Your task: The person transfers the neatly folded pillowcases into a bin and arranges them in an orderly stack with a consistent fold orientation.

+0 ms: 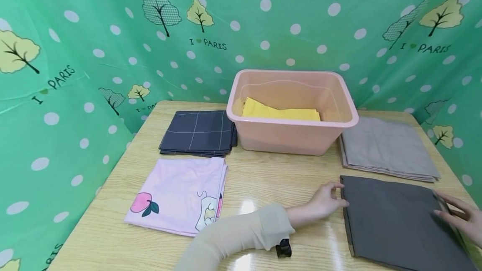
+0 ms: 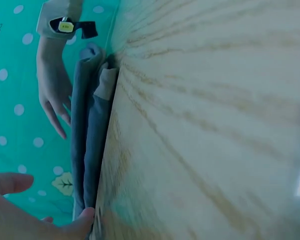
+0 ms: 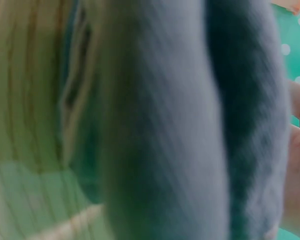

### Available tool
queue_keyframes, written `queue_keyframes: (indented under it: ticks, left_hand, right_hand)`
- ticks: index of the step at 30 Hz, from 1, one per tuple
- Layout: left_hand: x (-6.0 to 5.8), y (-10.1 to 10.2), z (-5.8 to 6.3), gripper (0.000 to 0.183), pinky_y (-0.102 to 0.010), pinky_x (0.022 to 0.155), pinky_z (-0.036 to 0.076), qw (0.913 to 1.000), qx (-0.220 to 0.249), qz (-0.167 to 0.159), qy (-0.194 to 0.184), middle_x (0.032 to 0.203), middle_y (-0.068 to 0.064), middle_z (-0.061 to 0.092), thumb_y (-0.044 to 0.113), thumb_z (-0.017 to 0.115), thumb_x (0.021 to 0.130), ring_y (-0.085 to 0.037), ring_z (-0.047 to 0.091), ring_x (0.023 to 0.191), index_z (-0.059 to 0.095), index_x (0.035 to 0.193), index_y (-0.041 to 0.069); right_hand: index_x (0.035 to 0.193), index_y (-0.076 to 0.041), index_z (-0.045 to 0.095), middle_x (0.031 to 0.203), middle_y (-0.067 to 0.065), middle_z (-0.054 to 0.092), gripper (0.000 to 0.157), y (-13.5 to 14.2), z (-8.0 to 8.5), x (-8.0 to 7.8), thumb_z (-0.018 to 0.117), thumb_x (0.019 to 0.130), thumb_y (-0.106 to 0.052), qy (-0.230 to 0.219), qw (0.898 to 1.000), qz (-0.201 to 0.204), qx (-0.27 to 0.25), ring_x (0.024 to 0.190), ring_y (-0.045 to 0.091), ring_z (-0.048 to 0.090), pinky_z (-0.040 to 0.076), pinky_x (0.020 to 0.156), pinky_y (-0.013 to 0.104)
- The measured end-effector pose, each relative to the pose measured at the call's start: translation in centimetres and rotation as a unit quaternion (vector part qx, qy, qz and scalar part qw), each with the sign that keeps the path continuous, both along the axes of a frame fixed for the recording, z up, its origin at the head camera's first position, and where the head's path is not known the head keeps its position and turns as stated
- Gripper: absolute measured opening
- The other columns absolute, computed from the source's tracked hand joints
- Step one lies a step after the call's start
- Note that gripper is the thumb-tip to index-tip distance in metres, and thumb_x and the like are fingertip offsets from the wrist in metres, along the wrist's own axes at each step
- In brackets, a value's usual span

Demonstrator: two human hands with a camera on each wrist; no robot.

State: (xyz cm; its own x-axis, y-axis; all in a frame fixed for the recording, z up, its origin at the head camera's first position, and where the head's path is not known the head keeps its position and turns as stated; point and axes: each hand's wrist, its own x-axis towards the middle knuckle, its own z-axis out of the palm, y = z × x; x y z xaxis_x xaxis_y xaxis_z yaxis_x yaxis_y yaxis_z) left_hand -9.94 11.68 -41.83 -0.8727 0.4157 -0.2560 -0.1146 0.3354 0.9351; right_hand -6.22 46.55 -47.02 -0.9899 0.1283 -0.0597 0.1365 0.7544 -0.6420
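A dark grey folded cloth [image 1: 399, 221] lies at the front right of the table. At its left edge is my left hand [image 1: 325, 202], the thumb and a finger spread apart and touching the edge. In the left wrist view, a fingertip of that hand [image 2: 35, 215] meets the cloth's layered side [image 2: 90, 130]. My right hand [image 1: 461, 216] is at the opposite edge, cut off by the frame, with fingers extended over the cloth. The right wrist view shows blurred, thick cloth folds [image 3: 174, 125] close up, with part of a hand [image 3: 297, 165] beyond them.
A pink plastic bin [image 1: 282, 135] holding yellow cloth [image 1: 280, 113] stands at the back. Navy checked cloth [image 1: 197, 131] and pink printed cloth [image 1: 178, 191] lie folded on the left. A lighter grey folded cloth [image 1: 388, 147] lies behind the dark one. A green curtain [image 1: 263, 24] surrounds the table.
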Motion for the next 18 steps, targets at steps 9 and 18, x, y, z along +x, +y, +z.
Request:
queue_keyframes:
  ticks: [9,18]
  left_hand:
    - [0.6,0.8,-0.5,0.038,-0.02,0.072,0.044,0.9994,-0.006,0.013,-0.031,0.103,0.002,0.056,0.011,0.067,0.075,-0.009,0.052,0.094,0.058,0.112,0.017]
    - [1.0,1.5,-0.6,0.034,-0.02,0.065,0.044,0.997,0.012,0.039,-0.065,0.094,0.003,0.055,0.007,0.067,0.075,-0.008,0.052,0.084,0.06,0.107,0.016]
  right_hand:
    - [0.131,0.017,0.016,0.131,0.042,0.008,0.069,-0.7,0.9,-0.1,0.045,0.092,-0.032,-0.068,0.996,-0.024,0.055,0.117,0.058,0.007,0.028,0.079,0.065]
    - [0.133,0.014,0.016,0.132,0.041,0.007,0.071,-0.3,0.4,0.0,0.044,0.091,-0.036,-0.073,0.996,-0.046,0.032,0.115,0.06,0.01,0.027,0.082,0.065]
